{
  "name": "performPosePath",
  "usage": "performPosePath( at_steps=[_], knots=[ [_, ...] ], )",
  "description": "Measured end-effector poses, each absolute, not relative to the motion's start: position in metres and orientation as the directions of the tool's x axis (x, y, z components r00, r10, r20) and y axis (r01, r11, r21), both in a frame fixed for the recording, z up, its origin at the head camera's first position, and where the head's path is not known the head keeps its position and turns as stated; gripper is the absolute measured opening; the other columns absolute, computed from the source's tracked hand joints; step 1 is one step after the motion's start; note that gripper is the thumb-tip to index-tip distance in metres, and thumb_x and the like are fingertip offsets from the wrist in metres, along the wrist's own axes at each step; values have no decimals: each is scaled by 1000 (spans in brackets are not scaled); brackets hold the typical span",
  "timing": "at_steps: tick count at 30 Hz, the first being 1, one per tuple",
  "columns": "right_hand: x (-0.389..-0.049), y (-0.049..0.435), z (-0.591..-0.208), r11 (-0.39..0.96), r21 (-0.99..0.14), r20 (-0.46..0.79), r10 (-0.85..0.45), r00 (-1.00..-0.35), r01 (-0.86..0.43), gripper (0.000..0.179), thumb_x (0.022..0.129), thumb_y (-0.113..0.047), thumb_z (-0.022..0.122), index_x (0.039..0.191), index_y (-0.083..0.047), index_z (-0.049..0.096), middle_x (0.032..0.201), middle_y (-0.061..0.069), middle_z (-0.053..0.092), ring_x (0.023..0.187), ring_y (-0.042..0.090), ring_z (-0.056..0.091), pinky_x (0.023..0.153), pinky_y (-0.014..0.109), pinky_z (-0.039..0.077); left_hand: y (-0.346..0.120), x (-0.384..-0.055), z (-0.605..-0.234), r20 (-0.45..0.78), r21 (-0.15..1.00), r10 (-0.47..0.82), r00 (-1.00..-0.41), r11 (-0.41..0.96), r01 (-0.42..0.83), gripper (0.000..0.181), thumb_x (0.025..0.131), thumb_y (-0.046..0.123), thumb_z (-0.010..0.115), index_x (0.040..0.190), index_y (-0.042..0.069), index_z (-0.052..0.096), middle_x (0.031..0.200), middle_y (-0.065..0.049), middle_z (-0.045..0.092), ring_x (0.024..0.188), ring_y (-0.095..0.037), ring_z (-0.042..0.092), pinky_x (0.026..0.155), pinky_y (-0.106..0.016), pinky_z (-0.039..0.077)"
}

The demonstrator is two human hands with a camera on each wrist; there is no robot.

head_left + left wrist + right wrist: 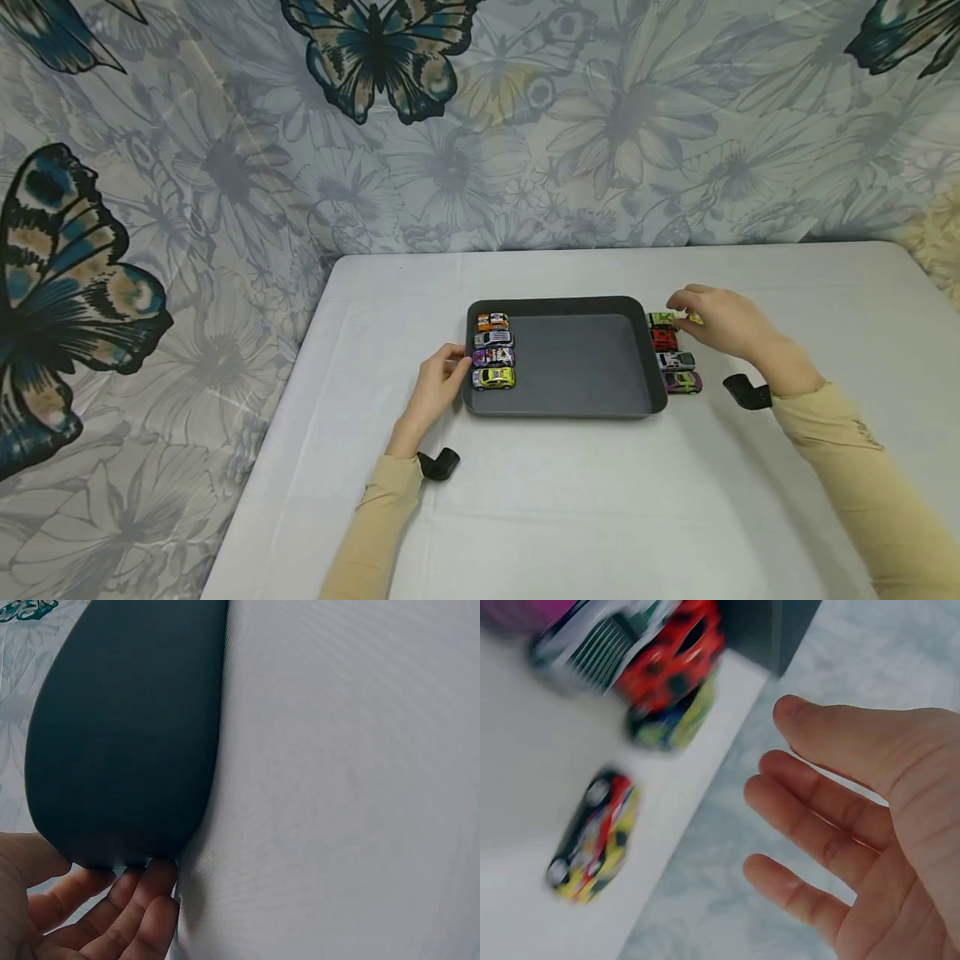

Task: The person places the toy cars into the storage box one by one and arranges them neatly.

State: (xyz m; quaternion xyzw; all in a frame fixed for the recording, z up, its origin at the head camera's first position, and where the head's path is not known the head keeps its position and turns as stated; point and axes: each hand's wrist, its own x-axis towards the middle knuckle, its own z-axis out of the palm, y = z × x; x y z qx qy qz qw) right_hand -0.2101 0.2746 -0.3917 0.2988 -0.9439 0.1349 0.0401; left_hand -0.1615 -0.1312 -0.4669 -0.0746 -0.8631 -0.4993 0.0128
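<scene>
A dark grey baking tray [573,358] lies on the table with several toy cars in a column along its left side, among them a yellow one [493,378]. At the tray's left end my left hand [437,379] holds the rim, the thumb near the top and fingertips against the outer wall. Beyond the right end stands another column of toy cars, including a red one with black spots [676,656] and a purple-green one [682,382]. My right hand [723,321] hovers by its far end, fingers loosely spread. A yellow, red and black car [596,836] lies apart, partly hidden in the head view.
A white cloth [585,508] covers the table. Behind and to the left hangs a floral cloth with butterflies [378,58]. Black wrist cameras, such as the right one [747,392], jut from both wrists.
</scene>
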Motion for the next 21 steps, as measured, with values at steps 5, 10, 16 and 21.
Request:
performPosePath(
  at_steps=[5,10,16,21],
  knots=[
    [-212,294,-395,840,-201,119,-489,-864,-504,21,77,-1,71,96,4,64,92,17,63,77,34,61,67,47,47,-131,-162,-467,91,853,113,-989,503,136,22,94,13,55,110,-2,60,99,-15,64,77,-21,62,65,-28,49],
    [-215,306,-401,870,-175,87,-453,-887,-462,19,77,-1,70,94,4,65,89,18,63,76,35,60,66,49,47,-131,-162,-468,91,852,105,-990,507,132,22,94,13,55,109,-2,60,98,-15,64,77,-20,62,65,-27,49],
    [-219,315,-410,886,-183,53,-424,-904,-426,20,77,0,69,95,7,64,92,21,62,82,39,59,71,52,46,-132,-163,-469,95,853,112,-989,502,139,22,94,13,55,109,-1,60,100,-15,64,77,-20,62,65,-27,49],
    [-223,321,-416,896,-176,35,-407,-913,-407,20,76,1,69,95,7,64,93,22,61,84,41,58,72,53,45,-133,-163,-469,91,853,117,-989,504,138,23,95,14,55,111,-1,59,101,-15,64,79,-20,62,67,-29,50]
  ],
)
